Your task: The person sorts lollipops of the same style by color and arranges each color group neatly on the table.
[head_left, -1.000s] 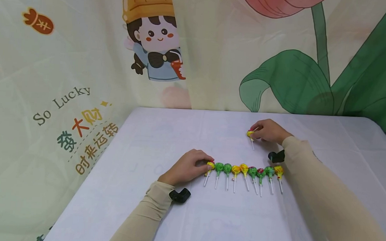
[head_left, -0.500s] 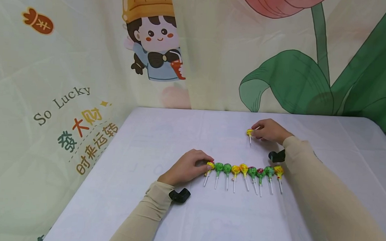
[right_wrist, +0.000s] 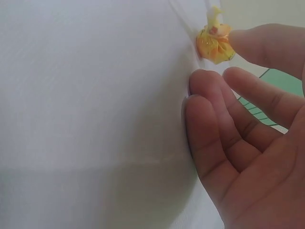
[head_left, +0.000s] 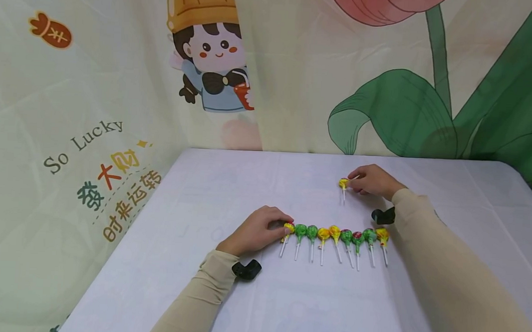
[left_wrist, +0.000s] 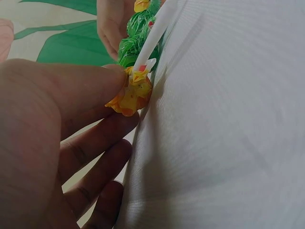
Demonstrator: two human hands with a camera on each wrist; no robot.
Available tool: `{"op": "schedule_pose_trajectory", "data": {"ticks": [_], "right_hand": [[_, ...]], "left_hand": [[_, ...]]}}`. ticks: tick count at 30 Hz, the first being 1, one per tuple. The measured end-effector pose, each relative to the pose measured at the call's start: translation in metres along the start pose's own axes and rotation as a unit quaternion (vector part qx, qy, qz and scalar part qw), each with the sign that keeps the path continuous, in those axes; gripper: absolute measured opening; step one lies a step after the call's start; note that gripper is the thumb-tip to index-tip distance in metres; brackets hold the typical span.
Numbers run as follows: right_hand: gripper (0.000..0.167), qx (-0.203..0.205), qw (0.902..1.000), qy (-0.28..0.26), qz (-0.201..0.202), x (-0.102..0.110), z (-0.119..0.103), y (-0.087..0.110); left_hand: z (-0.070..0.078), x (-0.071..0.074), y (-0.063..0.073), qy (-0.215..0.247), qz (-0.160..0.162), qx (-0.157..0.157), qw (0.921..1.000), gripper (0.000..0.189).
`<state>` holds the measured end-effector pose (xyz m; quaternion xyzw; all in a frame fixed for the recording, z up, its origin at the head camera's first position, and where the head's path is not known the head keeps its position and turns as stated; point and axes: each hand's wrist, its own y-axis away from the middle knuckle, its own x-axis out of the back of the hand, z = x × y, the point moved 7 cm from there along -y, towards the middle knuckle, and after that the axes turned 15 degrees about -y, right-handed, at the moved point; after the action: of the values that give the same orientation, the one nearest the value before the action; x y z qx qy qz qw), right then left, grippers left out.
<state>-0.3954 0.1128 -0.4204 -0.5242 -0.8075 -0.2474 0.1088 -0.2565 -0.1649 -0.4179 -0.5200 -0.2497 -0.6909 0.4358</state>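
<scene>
In the head view, my left hand (head_left: 257,230) is at the left end of a row of lollipops. Its thumb and index finger pinch the head of a yellow lollipop (left_wrist: 131,98), whose white stick points toward me. Farther back, my right hand (head_left: 373,181) is beside a single yellow lollipop (head_left: 344,183) lying on the table. The right wrist view has the thumb touching that lollipop's wrapper, while the index fingertip sits a little apart and the other fingers rest on the cloth.
Green lollipops (head_left: 312,232) and yellow lollipops (head_left: 334,232) lie side by side in the row, sticks toward me. A white cloth covers the table (head_left: 312,309). Behind it hangs a printed curtain (head_left: 293,77). Both wrists wear a black camera.
The single yellow lollipop has straightened from a slant, its stick now pointing toward me, and my right fingers have loosened from its head. My left hand has stayed in place.
</scene>
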Motion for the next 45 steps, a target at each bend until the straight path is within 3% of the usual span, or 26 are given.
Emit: {"op": "schedule_pose_trajectory", "data": {"ticks": [9, 21, 36, 45], "right_hand": [[0.043, 0.009, 0.9999, -0.013, -0.005, 0.006, 0.005, 0.006], [0.043, 0.033, 0.9985, -0.041, 0.012, 0.015, 0.021, 0.034], [0.049, 0.043, 0.9979, -0.047, 0.013, 0.019, 0.041, 0.073], [0.052, 0.043, 0.9972, -0.055, 0.027, 0.018, 0.049, 0.086]], "left_hand": [[-0.001, 0.001, 0.001, -0.002, 0.000, 0.005, 1.0000, 0.024], [0.001, 0.003, -0.001, 0.005, 0.009, -0.009, 0.9999, 0.021], [-0.002, 0.000, -0.002, 0.023, 0.004, 0.010, 0.9997, 0.021], [-0.006, -0.003, -0.002, 0.032, 0.004, 0.020, 0.9993, 0.019]]}}
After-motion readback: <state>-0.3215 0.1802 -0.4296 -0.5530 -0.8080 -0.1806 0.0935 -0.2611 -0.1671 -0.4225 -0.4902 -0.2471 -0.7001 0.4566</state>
